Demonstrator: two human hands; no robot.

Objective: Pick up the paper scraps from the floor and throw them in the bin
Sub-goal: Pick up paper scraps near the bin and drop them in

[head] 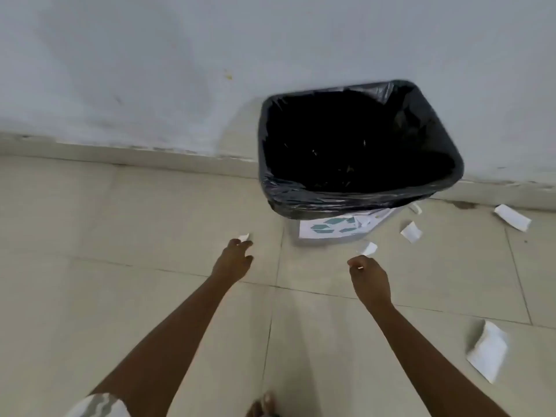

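A bin [358, 203] lined with a black bag stands against the wall, with a recycling label on its front. My left hand [233, 258] reaches toward its left side and pinches a small white paper scrap [243, 236] at the fingertips. My right hand [370, 278] is held out in front of the bin with its fingers curled, and a white scrap [368, 248] sticks out just above them. More scraps lie on the floor: one [411, 232] and another [512, 217] to the right of the bin, and a larger one [489, 352] at the near right.
The floor is pale tile, and it meets a grey-white wall [180, 70] at a low skirting. A tiny scrap [416, 207] lies at the bin's right foot. My bare feet [263, 407] show at the bottom edge.
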